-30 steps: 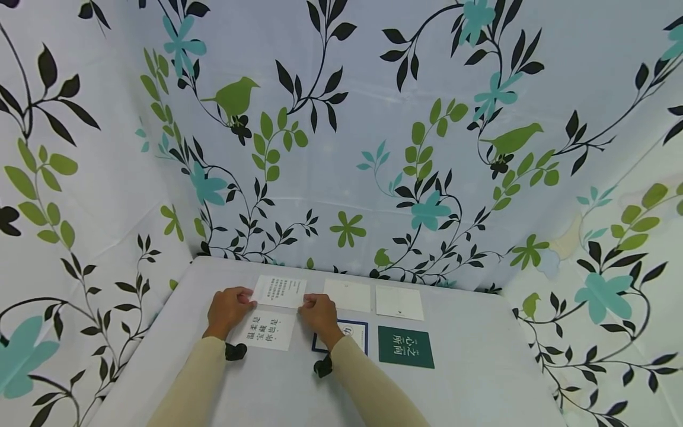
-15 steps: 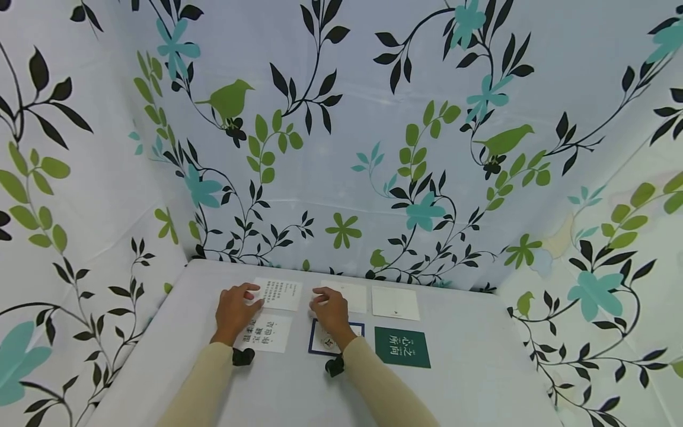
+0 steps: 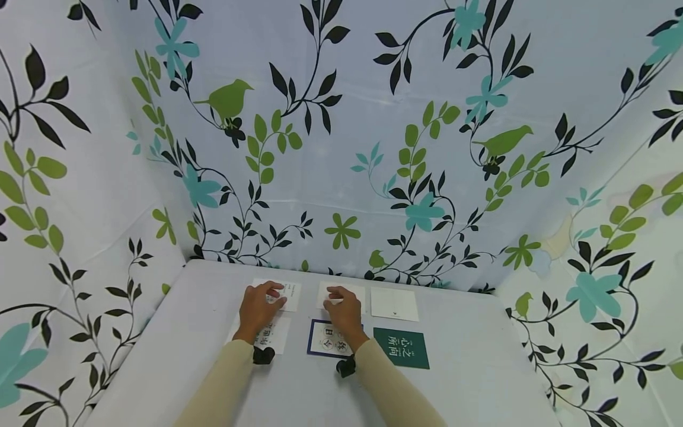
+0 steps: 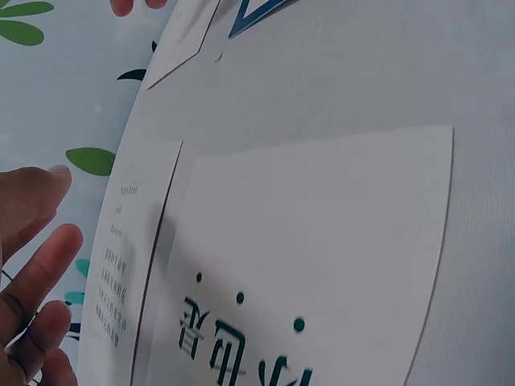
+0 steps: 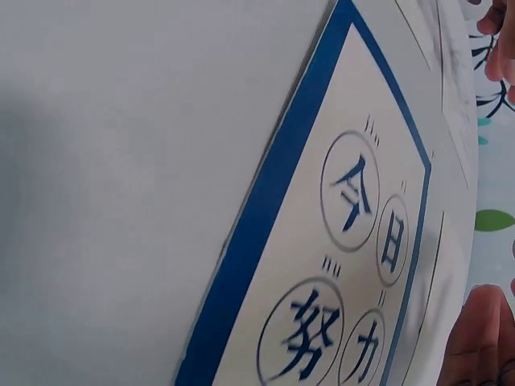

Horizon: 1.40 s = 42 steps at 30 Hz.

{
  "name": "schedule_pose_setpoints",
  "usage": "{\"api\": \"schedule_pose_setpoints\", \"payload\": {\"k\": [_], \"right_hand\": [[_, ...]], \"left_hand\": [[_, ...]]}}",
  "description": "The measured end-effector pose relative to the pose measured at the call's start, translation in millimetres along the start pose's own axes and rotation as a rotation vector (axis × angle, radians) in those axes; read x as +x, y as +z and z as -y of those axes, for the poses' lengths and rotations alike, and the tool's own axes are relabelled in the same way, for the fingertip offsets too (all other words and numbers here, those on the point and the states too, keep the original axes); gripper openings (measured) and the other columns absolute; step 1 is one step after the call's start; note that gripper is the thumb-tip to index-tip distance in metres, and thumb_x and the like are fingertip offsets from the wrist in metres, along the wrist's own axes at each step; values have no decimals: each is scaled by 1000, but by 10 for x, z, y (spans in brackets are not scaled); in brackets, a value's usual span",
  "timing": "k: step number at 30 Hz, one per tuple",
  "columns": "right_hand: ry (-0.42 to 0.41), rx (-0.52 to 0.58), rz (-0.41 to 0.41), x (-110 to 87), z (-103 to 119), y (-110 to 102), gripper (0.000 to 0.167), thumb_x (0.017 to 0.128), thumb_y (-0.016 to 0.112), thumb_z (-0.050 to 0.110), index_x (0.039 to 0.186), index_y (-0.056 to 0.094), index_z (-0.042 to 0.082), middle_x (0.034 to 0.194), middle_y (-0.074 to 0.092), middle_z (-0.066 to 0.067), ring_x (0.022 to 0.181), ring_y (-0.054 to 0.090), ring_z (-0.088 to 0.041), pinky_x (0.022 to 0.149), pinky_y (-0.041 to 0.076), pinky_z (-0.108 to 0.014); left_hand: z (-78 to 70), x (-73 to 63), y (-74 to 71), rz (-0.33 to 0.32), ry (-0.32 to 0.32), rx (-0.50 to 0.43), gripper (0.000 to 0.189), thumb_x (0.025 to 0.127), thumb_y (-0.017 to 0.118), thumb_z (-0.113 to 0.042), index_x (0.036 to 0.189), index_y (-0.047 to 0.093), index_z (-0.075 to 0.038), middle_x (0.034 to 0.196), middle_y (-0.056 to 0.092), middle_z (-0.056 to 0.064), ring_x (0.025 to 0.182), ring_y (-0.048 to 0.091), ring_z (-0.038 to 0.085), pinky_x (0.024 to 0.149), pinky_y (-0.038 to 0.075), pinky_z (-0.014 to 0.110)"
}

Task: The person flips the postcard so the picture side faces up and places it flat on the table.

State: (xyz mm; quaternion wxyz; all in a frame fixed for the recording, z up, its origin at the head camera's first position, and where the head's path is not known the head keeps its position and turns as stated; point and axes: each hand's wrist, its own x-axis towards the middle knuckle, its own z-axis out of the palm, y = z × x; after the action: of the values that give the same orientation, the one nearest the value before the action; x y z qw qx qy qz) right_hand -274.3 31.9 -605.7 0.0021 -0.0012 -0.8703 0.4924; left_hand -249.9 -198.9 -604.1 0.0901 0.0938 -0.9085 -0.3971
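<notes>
My left hand (image 3: pixel 259 308) hovers over the left pair of cards, fingers loosely bent and holding nothing. Under it are a white card with small printed lines (image 3: pixel 291 294) and, nearer me, a white card with large dark characters (image 4: pixel 322 217), partly covered. The left wrist view shows the fingers (image 4: pixel 40 273) apart from both cards. Above the middle pair is my right hand (image 3: pixel 344 313), relaxed and without anything in it. It partly hides a plain cream card (image 3: pixel 356 293) and a blue-bordered card with circled characters (image 5: pixel 322 241).
Right of the hands lie another cream card (image 3: pixel 395 303) and, in front of it, a dark green card with white characters (image 3: pixel 402 349). The cards form two rows on a white-covered table (image 3: pixel 469 356). A patterned curtain (image 3: pixel 341 148) rises behind the table and at both sides.
Both hands have let go of the white card with small printed lines at the back left, which they held by its edges. They have lifted and shifted right.
</notes>
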Motion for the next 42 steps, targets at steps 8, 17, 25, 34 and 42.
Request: {"api": "schedule_pose_setpoints", "payload": {"k": [8, 17, 25, 34, 42], "right_hand": [[34, -7, -39, 38, -135, -169, 35, 96, 77, 19, 131, 73, 23, 125, 74, -2, 103, 69, -19, 95, 58, -44], [67, -32, -104, 63, -249, -322, 37, 95, 79, 17, 131, 74, 21, 133, 71, -6, 101, 69, -20, 96, 58, -46], [118, -14, -134, 63, -364, -433, 41, 93, 78, 16, 134, 72, 21, 138, 69, -9, 131, 64, -34, 111, 50, -57], [126, -41, -190, 102, -517, -528, 41, 91, 80, 14, 131, 74, 19, 136, 68, -11, 134, 60, -36, 114, 47, -57], [175, -43, -194, 99, -523, -582, 42, 92, 80, 14, 133, 72, 20, 140, 67, -11, 140, 57, -36, 117, 45, -58]], "left_hand": [[-105, -2, 242, 6, 27, -28, 35, 91, 83, -24, 125, 75, -16, 107, 79, 6, 103, 55, 26, 89, 47, 45], [-222, -27, 350, 8, 68, -60, 33, 88, 86, -18, 120, 77, -14, 106, 80, 8, 113, 60, 32, 98, 48, 50], [-273, -43, 485, 14, 85, -35, 36, 85, 88, -17, 119, 77, -16, 107, 80, 6, 108, 59, 27, 95, 47, 46], [-339, -62, 608, 13, 99, -13, 37, 85, 89, -16, 119, 77, -16, 110, 81, 7, 108, 58, 28, 97, 47, 47], [-410, -31, 665, 55, 89, 4, 39, 85, 88, -14, 123, 76, -15, 115, 80, 8, 105, 54, 26, 94, 44, 44]]}}
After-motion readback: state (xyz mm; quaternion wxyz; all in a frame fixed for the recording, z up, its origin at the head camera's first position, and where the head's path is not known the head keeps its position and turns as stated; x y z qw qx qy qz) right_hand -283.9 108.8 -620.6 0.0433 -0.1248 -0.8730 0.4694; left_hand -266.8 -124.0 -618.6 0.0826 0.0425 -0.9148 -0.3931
